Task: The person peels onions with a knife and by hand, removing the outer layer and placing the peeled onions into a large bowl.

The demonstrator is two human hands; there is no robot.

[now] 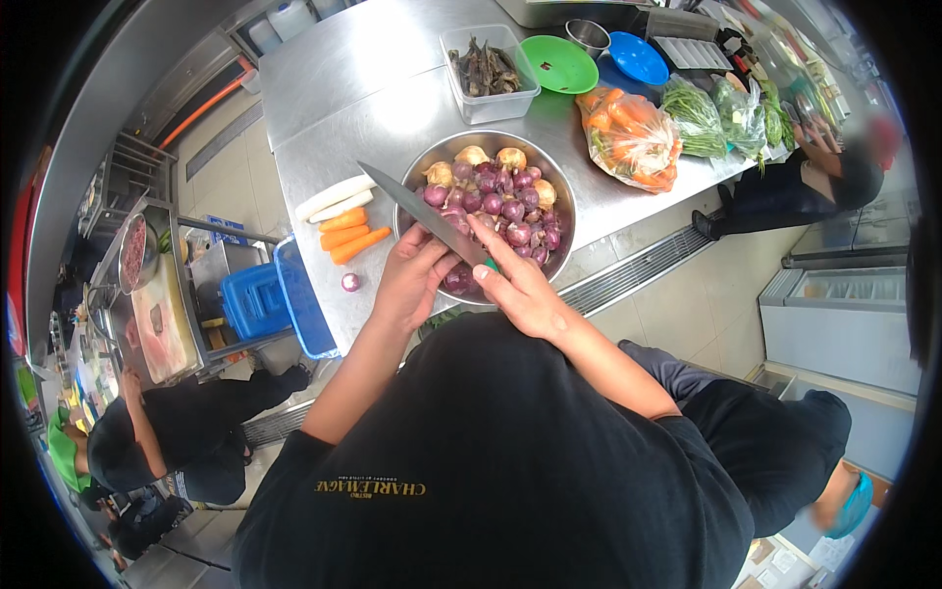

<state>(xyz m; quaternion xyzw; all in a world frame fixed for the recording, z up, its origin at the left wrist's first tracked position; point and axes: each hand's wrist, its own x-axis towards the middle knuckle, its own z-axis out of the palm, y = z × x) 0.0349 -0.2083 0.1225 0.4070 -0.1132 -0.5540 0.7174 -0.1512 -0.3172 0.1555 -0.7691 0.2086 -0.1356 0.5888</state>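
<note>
A chef's knife (421,211) with a green handle is in my right hand (521,286), its long blade pointing up and to the left over the bowl. My left hand (416,276) is raised beside the blade, fingers bent near its lower edge; whether they pinch anything is hidden. Beneath both hands stands a round stainless steel bowl (570,221). Many small red onions (491,202) fill it, with a few larger yellow onions (471,154) along the far rim. One loose red onion (350,282) lies on the table left of my left hand.
Peeled carrots (344,238) and white radishes (335,197) lie left on the steel table (331,132). Beyond the bowl are a plastic tub (500,110), a green plate (559,65) and bagged carrots (629,140). A blue bin (298,294) adjoins the left edge. Co-workers stand on both sides.
</note>
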